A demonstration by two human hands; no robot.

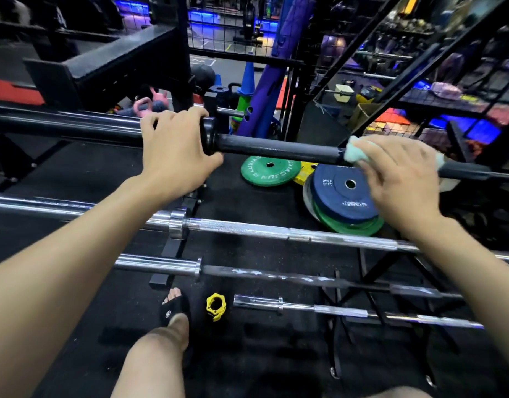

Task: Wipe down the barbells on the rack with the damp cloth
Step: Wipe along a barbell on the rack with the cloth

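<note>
Left hand [173, 150] grips the black barbell [279, 149] on the top tier of the rack, fingers curled over its sleeve right at the collar, thumb underneath; looks like it steadies the bar. Further right on the same bar, the right hand [402, 173] holds the damp cloth [355, 152], pale green-white, wrapped round the shaft, fingers curled down over it; a bit of cloth also pokes out at the far side of the hand. Step in hand: wiping the shaft of the top black bar, roughly mid-stroke, judging from the grip. Below it lie the chrome barbell [247, 228], a darker scuffed barbell [276, 275] and a short chrome bar [305, 307] on lower tiers, none being touched, likely not yet wiped. Next move probably calls for sliding the cloth along the shaft with firm squeeze while the left hand stops the bar rolling, then dropping to the chrome bar. Bumper plates [342, 196] lie on the floor behind; a yellow collar clamp [216, 305] sits near the person's foot.
</note>
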